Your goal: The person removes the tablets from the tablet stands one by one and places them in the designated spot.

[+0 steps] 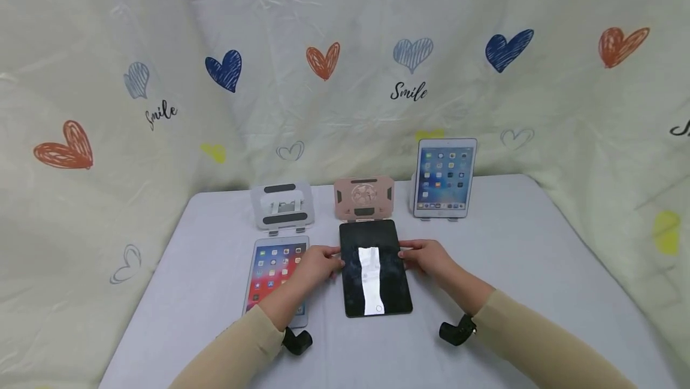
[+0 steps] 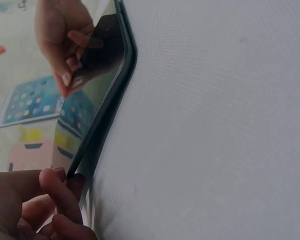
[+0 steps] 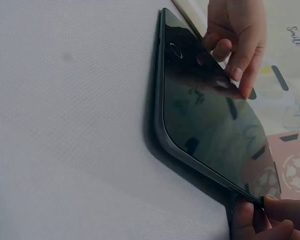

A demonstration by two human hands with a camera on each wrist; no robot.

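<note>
L hand [image 1: 321, 262] & R hand [image 1: 428, 259] are pinching the black tablet [image 1: 375, 269] by opp. long edges, prob. best hold w/ it looking stiff, slick & fragile

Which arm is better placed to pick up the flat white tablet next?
Probably the left grip: it's nearer the flat white tablet, and the left forearm crosses above it. The right grip is across the black tablet. Both pinch its edges, so the left must let go first.
</note>
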